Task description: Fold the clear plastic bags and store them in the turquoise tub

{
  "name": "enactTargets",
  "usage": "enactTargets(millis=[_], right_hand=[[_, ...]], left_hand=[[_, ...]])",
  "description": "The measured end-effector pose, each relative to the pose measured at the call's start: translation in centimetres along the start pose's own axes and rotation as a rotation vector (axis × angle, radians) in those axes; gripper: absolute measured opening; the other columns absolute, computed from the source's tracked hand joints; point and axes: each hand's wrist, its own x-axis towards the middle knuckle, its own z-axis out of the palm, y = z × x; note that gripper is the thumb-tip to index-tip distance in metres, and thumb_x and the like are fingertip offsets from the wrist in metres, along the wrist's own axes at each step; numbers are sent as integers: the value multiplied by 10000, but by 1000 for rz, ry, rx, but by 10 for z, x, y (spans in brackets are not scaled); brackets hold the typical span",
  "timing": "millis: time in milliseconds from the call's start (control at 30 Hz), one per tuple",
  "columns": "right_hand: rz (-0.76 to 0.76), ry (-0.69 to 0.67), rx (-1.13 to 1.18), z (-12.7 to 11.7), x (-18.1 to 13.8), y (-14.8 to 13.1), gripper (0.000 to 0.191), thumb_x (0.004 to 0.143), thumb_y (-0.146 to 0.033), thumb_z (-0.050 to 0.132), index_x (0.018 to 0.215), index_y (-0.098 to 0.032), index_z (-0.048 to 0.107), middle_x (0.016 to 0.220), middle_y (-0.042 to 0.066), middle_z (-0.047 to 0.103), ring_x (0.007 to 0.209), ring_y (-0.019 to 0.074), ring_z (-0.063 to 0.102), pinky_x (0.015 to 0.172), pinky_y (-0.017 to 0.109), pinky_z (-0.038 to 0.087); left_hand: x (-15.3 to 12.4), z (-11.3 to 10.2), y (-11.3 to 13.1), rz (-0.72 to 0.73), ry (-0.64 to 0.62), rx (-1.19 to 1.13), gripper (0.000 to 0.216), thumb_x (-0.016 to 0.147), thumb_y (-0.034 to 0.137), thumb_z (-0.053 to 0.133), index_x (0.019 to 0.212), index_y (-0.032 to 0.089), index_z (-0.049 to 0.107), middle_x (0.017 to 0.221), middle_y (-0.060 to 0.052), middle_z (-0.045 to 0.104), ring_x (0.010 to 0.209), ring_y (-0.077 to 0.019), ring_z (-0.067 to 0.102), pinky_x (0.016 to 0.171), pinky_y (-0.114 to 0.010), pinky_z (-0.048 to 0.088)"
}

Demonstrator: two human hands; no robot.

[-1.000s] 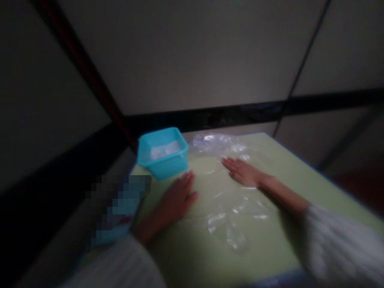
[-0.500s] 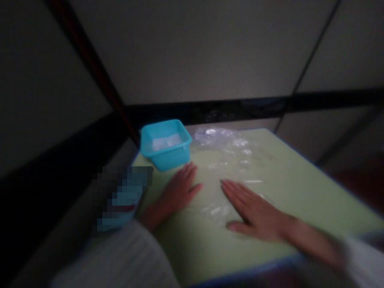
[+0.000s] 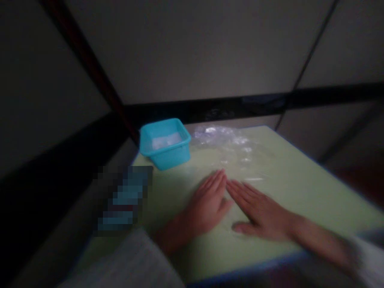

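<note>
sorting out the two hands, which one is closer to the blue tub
The left hand, flat on the green table, on the side of the blue tub; the right hand lies flat beside it, farther off.

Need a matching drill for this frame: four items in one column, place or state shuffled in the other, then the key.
Column 1
1. left hand
2. right hand
3. turquoise tub
4. clear plastic film

Column 2
A. crumpled near the far edge of the green table
B. at the far left corner, something pale inside
C. flat, palm down, on the tub's side
D. flat, palm down, forearm running to the lower right

Pairs: 1-C, 2-D, 3-B, 4-A
</note>
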Motion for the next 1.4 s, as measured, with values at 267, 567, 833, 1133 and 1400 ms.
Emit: enactTargets(millis=[267, 567, 833, 1133, 1400], right_hand=[[-18, 32, -38, 0, -2, 1, 889, 863, -658, 398, 1484, -90, 111, 1527, 158, 124, 1409, 281, 140, 1146, 431, 191], [-16, 24, -32, -3, -3, -1, 904, 861, -653, 413, 1491, -103, 71, 1535, 152, 111, 1413, 281, 127, 1153, 436, 162], [-59, -11, 47, -8, -4, 3, 907, 856, -671, 388, 1493, -123, 48, 1548, 143, 63, 1417, 294, 95, 1144, 489, 133], [-319, 60, 56, -46, -29, -10, 360, 909, -338, 534, 1224, -165, 559, 1387, 86, 486, 1325, 227, 360, 1040, 373, 373], [-311, 145, -23, -44, -26, -32, 309, 961, -159, 368, 763, -172, 604, 767, 39, 637, 733, 167, 554, 664, 318, 432]], left_hand=[[-6, 9, -12, 0, -84, 45, 707, 903, 506, 438, 1435, 69, 274, 1520, -162, 213, 1413, -251, 185, 1144, -415, 201], [-30, -3, -57, -22, -108, 94, 775, 865, 513, 501, 1453, 88, 228, 1529, -163, 190, 1416, -264, 170, 1139, -419, 195], [-44, -7, -77, 42, -97, 34, 840, 852, 590, 496, 1471, 122, 175, 1542, -168, 141, 1422, -295, 123, 1138, -461, 175], [-38, -25, -65, 6, 158, -358, 250, 919, 264, 456, 1066, 132, 609, 1122, -121, 637, 1056, -216, 585, 934, -347, 445], [-30, -25, -52, -123, 15, -631, 175, 840, 235, 515, 803, 132, 652, 736, -29, 672, 662, -137, 603, 606, -216, 450]])
